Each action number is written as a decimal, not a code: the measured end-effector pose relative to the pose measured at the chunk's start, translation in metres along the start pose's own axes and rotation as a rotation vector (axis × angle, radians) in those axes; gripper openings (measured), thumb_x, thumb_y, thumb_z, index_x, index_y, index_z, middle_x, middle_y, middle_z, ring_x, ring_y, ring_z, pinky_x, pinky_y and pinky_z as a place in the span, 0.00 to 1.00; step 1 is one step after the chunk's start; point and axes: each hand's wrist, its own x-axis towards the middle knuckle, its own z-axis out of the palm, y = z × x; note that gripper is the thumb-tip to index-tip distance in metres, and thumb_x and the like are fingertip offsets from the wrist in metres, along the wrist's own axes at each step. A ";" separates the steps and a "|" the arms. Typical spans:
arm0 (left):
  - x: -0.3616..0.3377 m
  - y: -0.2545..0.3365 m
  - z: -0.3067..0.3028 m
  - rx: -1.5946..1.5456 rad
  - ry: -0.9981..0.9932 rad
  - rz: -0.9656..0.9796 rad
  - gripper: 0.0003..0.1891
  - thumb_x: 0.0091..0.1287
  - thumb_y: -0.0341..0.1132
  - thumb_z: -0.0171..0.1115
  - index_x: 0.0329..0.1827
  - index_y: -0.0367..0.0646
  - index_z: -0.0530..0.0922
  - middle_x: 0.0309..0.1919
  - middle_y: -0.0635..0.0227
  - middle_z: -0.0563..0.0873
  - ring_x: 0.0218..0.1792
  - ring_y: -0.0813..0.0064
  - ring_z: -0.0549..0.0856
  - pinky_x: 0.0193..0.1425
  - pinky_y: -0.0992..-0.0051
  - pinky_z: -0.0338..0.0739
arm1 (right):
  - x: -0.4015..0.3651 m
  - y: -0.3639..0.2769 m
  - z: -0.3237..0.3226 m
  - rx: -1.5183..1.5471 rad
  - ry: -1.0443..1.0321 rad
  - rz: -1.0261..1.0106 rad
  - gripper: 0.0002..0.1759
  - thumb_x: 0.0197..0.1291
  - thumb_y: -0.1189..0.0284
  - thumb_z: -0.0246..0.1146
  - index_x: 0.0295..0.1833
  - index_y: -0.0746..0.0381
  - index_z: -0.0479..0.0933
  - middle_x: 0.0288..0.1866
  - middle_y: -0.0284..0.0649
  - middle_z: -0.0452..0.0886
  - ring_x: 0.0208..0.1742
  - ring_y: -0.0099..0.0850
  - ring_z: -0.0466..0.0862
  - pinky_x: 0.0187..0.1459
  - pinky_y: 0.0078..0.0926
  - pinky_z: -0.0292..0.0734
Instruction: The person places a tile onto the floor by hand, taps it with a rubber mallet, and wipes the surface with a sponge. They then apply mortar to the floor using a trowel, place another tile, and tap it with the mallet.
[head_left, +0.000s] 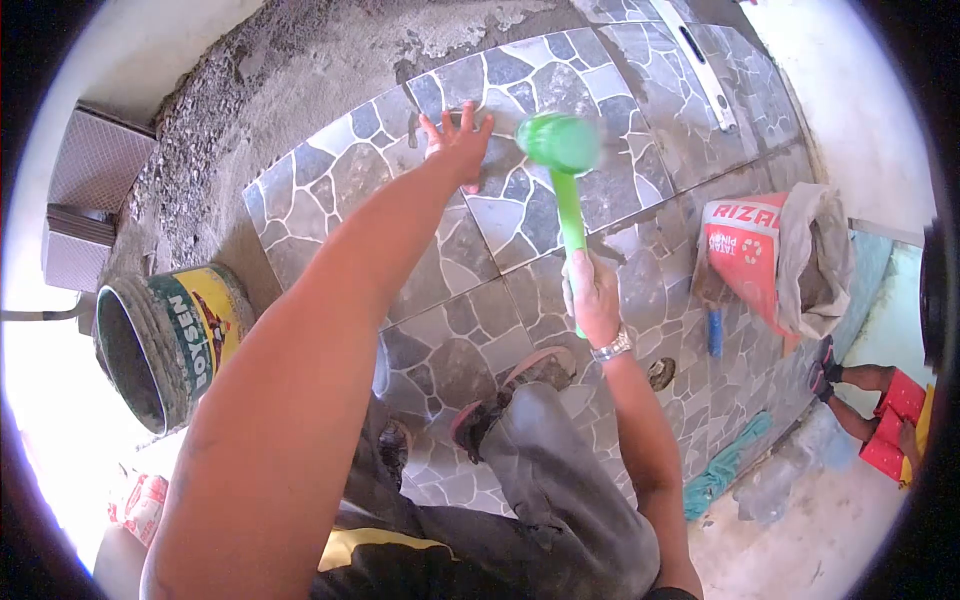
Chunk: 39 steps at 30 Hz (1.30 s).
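Note:
My right hand (593, 292) is wrapped round the handle of a green rubber mallet (568, 205). The mallet's head is blurred by motion and overlaps the stone-patterned floor tile (622, 160) in this view. To the left of the mallet, my left hand (460, 145) lies with fingers spread on the tiles, close to a seam between two of them. A metal watch circles my right wrist. The tiles carry grey and bluish stone shapes with white lines between them.
A spirit level (700, 65) lies on the tiles at upper right. Nearby stands an open red and white sack (745, 250). A Boysen bucket (185, 335) is tipped toward the left. Rough mortar (290, 75) borders the tiles. Another person's legs (862, 385) show at far right.

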 end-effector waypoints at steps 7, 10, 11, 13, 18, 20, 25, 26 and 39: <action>0.005 -0.003 0.004 0.037 0.018 -0.020 0.68 0.41 0.48 0.87 0.85 0.59 0.48 0.84 0.54 0.43 0.81 0.41 0.51 0.75 0.23 0.44 | 0.045 0.059 0.006 -0.460 -0.079 -0.226 0.21 0.77 0.58 0.54 0.40 0.63 0.80 0.23 0.44 0.79 0.21 0.37 0.79 0.23 0.40 0.73; 0.056 -0.024 0.051 0.008 0.110 0.119 0.69 0.36 0.48 0.88 0.84 0.58 0.52 0.84 0.56 0.45 0.81 0.45 0.52 0.76 0.26 0.47 | 0.025 0.023 0.004 -0.358 -0.026 -0.135 0.18 0.77 0.58 0.53 0.47 0.61 0.79 0.23 0.45 0.79 0.23 0.39 0.79 0.23 0.38 0.73; 0.037 -0.012 0.031 0.047 0.054 0.098 0.70 0.36 0.49 0.88 0.85 0.57 0.50 0.84 0.55 0.45 0.81 0.43 0.53 0.75 0.26 0.48 | 0.013 0.022 -0.003 -0.333 0.045 -0.192 0.22 0.76 0.54 0.52 0.44 0.61 0.80 0.23 0.47 0.79 0.22 0.41 0.79 0.24 0.41 0.72; 0.003 -0.001 -0.003 0.061 0.002 0.035 0.71 0.38 0.51 0.87 0.85 0.55 0.46 0.84 0.51 0.42 0.80 0.38 0.53 0.75 0.24 0.47 | 0.005 0.036 -0.014 -0.384 0.064 -0.201 0.27 0.75 0.49 0.51 0.40 0.62 0.81 0.22 0.49 0.79 0.21 0.45 0.78 0.24 0.44 0.70; 0.005 0.002 -0.005 0.150 -0.020 0.023 0.75 0.36 0.51 0.88 0.85 0.56 0.43 0.84 0.51 0.42 0.79 0.35 0.57 0.74 0.23 0.46 | 0.014 0.037 -0.026 -0.291 0.017 0.095 0.26 0.75 0.52 0.53 0.35 0.63 0.80 0.21 0.46 0.79 0.18 0.42 0.76 0.23 0.40 0.68; 0.002 0.007 -0.012 0.196 -0.005 0.061 0.75 0.35 0.51 0.88 0.85 0.57 0.43 0.84 0.52 0.42 0.79 0.35 0.57 0.74 0.23 0.46 | 0.003 0.002 -0.030 -0.132 0.089 0.038 0.26 0.75 0.53 0.53 0.35 0.63 0.80 0.22 0.46 0.79 0.19 0.41 0.76 0.24 0.40 0.69; 0.017 0.007 -0.001 0.155 -0.039 0.053 0.74 0.36 0.51 0.88 0.86 0.59 0.43 0.85 0.57 0.41 0.78 0.30 0.55 0.74 0.23 0.46 | 0.012 0.041 -0.039 -0.197 0.270 -0.144 0.29 0.75 0.50 0.52 0.35 0.66 0.79 0.20 0.47 0.78 0.22 0.39 0.76 0.28 0.43 0.70; 0.013 0.008 -0.006 0.138 -0.054 0.056 0.74 0.37 0.51 0.88 0.86 0.59 0.43 0.85 0.57 0.40 0.78 0.28 0.55 0.74 0.23 0.47 | 0.023 0.075 -0.039 -0.267 0.247 -0.088 0.30 0.75 0.50 0.52 0.35 0.67 0.79 0.20 0.45 0.76 0.23 0.37 0.75 0.29 0.43 0.70; 0.014 0.005 0.005 0.070 0.015 0.092 0.71 0.41 0.51 0.87 0.85 0.52 0.44 0.84 0.49 0.41 0.75 0.33 0.64 0.82 0.42 0.48 | 0.112 0.032 -0.004 -0.250 0.252 -0.397 0.25 0.76 0.53 0.50 0.36 0.63 0.76 0.23 0.40 0.77 0.21 0.30 0.78 0.24 0.36 0.70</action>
